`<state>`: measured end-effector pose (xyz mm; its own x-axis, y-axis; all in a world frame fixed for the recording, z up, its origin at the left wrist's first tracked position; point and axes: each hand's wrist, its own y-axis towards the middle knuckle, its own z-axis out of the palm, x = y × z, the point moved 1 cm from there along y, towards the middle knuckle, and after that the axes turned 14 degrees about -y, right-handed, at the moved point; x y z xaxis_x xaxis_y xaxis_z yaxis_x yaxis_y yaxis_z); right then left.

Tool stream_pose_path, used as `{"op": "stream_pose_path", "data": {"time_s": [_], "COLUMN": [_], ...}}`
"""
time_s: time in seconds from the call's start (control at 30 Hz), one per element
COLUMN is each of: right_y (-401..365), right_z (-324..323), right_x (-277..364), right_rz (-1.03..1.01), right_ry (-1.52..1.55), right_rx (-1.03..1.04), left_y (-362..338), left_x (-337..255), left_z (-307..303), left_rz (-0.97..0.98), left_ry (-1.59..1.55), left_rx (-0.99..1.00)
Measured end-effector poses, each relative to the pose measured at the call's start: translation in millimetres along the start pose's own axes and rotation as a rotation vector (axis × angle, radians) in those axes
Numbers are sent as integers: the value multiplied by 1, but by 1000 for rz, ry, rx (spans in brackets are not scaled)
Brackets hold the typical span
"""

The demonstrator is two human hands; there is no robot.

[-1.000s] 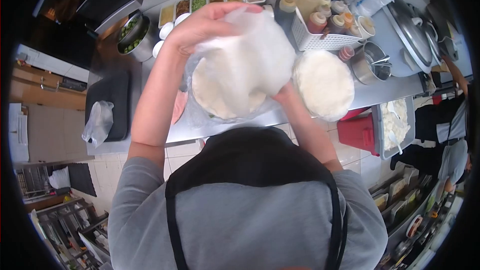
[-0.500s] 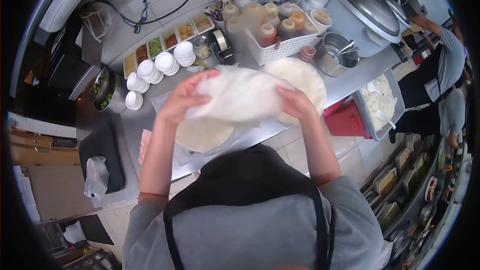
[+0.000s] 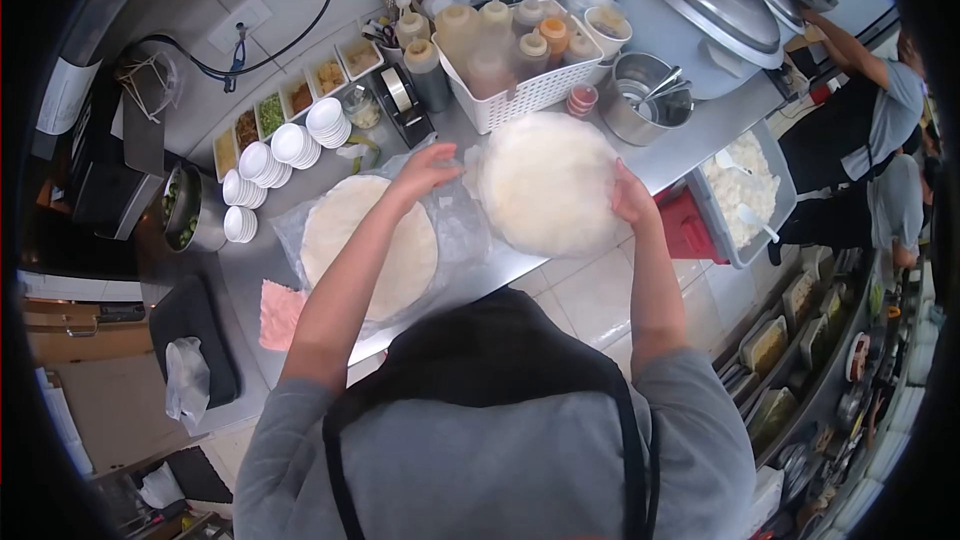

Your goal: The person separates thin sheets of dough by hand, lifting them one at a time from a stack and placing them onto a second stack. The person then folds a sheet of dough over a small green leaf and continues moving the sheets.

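Two round stacks of white flatbreads lie on the steel counter [image 3: 250,280]. The left stack [image 3: 355,240] rests on an opened clear plastic bag [image 3: 455,225]. The right stack [image 3: 548,185] sits near the counter's front edge. My left hand [image 3: 425,172] hovers between the two stacks, fingers spread, at the left rim of the right stack. My right hand [image 3: 630,195] rests on the right rim of that same stack, fingers flat against it.
A white basket of sauce bottles [image 3: 505,55] stands behind the stacks, with a steel pot of utensils [image 3: 650,95], stacked white bowls [image 3: 285,150] and topping trays [image 3: 290,95]. A pink cloth [image 3: 280,315] lies left. A co-worker [image 3: 860,130] stands at right by a tub of white food [image 3: 745,190].
The flatbread I held up with both hands has come down onto the right stack. My head view has shifted, showing more of the back wall.
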<state>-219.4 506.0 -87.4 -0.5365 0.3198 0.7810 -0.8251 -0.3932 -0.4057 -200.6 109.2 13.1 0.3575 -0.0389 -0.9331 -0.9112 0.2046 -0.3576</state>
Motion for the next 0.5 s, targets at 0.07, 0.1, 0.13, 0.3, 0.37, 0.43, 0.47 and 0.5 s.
{"op": "stream_pose_path", "data": {"time_s": [0.07,0.1,0.13,0.3,0.37,0.43,0.47,0.5], "right_y": [-10,-16,-22,-16,-32,-33,-26,-17], "right_z": [20,29,36,-1,12,0,-5,2], "right_x": [8,13,18,17,34,47,55,61], "right_rz": [18,29,25,19,1,-38,-58,-148], "right_ry": [-37,-30,-42,-406,-532,-649,-743,-785], "right_rx": [-69,-65,-98,-180,-391,-583,-715,-756], "left_y": [-24,-39,-56,-147,-182,-218,-227,-232], "left_x": [8,11,14,46,63,82,97,112], "left_z": [-25,-37,-49,-111,-126,-135,-140,-144], "left_rz": [-19,-26,-42,-2,9,52,56,40], "left_ry": [-71,-148,-151,-333,-366,-410,-413,-429], "left_rx": [-15,-28,-38,-373,-475,-616,-654,-724]}}
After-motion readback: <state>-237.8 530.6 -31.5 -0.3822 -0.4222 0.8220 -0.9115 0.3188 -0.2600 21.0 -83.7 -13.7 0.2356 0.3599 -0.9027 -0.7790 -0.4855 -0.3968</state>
